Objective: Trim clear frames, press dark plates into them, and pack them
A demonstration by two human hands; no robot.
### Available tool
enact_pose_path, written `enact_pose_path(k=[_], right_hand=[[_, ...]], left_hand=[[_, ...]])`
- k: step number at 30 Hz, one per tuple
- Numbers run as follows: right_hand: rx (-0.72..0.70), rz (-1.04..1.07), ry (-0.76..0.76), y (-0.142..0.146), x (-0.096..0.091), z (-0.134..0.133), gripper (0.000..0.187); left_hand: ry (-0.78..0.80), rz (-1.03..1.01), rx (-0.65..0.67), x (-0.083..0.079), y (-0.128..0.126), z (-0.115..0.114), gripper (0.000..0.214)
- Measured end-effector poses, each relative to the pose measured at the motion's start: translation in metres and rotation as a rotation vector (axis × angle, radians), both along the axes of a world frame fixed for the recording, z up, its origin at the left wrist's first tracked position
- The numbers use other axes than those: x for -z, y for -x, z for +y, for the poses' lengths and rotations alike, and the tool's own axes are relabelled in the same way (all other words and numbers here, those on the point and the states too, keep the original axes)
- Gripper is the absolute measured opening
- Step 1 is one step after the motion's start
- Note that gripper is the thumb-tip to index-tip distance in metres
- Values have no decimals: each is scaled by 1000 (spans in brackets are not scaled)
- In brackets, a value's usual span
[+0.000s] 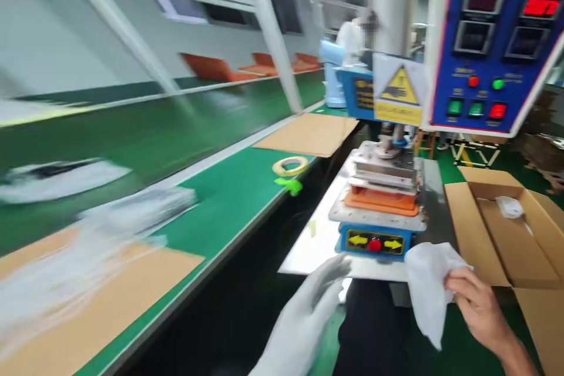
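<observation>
My left hand [304, 311], in a white glove, reaches forward with its fingers stretched out and the thumb apart. It holds nothing and is near the front edge of the press's white base plate [304, 249]. My bare right hand [478, 305] is closed on the edge of a limp white cloth [432, 291], which hangs down to the left of the fingers. Whether the cloth is a wiping cloth or a loose glove I cannot tell. Between and beyond the hands stands the press, its metal block [383, 173] over an orange plate [381, 202].
A blue control panel [489, 88] and a hand-warning sign [399, 88] hang above the press. An open cardboard box [480, 235] is at the right. On the left green bench [233, 205] lie a tape roll [304, 168], cardboard [308, 132] and blurred plastic bags [88, 270].
</observation>
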State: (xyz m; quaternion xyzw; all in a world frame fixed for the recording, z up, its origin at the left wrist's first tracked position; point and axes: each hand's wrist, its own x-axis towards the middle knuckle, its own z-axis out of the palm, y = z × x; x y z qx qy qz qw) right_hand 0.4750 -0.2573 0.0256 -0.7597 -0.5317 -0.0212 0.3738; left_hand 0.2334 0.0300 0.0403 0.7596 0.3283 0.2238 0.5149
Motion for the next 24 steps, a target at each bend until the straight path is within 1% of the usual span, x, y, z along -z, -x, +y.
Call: enact_pose_path(k=[1,2,3,4,5,6,7,9,11,13,15,16,17,18,19,20,21,22,23,24], right_hand=[[-143,-94,69,15,-9,24,38],[-259,-194,111,30,-19,48,43],[-370,-286,139,44,-27,71,46],[-470,-358,150,58,-34,91,46],[-564,-406,147,72,-40,109,45],[-653,-429,140,85,-44,124,42],[-729,-435,132,97,-46,137,39],[-829,-427,117,119,-48,158,37],[-884,-420,120,139,-47,175,38],[-931,-394,122,155,-44,189,43],[-946,-289,87,168,-39,200,45],[-908,-193,57,173,-34,204,45],[-835,-68,24,178,-28,207,42],[-735,85,-8,183,-20,209,40],[-631,256,-36,188,-10,209,44],[-549,431,-49,194,1,209,55],[-503,606,-47,201,12,208,70],[-495,769,-34,209,24,206,84],[-514,908,0,218,34,204,95],[-533,1018,43,227,43,202,101]], left_hand=[[87,-68,82,-16,0,-6,64],[130,-91,138,-30,2,-8,66],[139,-57,175,-40,8,-8,70],[126,2,200,-47,17,-6,75],[110,80,216,-48,30,-3,80],[102,152,225,-46,46,0,85],[107,196,225,-40,63,1,88],[139,189,170,-23,98,2,92],[214,108,82,-6,128,0,89],[348,-61,73,5,149,-3,76],[471,-321,73,10,163,-6,62],[485,-458,14,12,168,-7,61],[462,-568,-97,14,172,-8,63],[412,-640,-241,16,175,-9,66],[347,-681,-382,18,177,-10,70],[281,-694,-502,22,178,-11,73],[231,-690,-591,25,178,-12,76],[203,-675,-652,29,177,-13,80],[204,-655,-682,33,174,-15,84],[230,-632,-683,36,170,-18,88]])
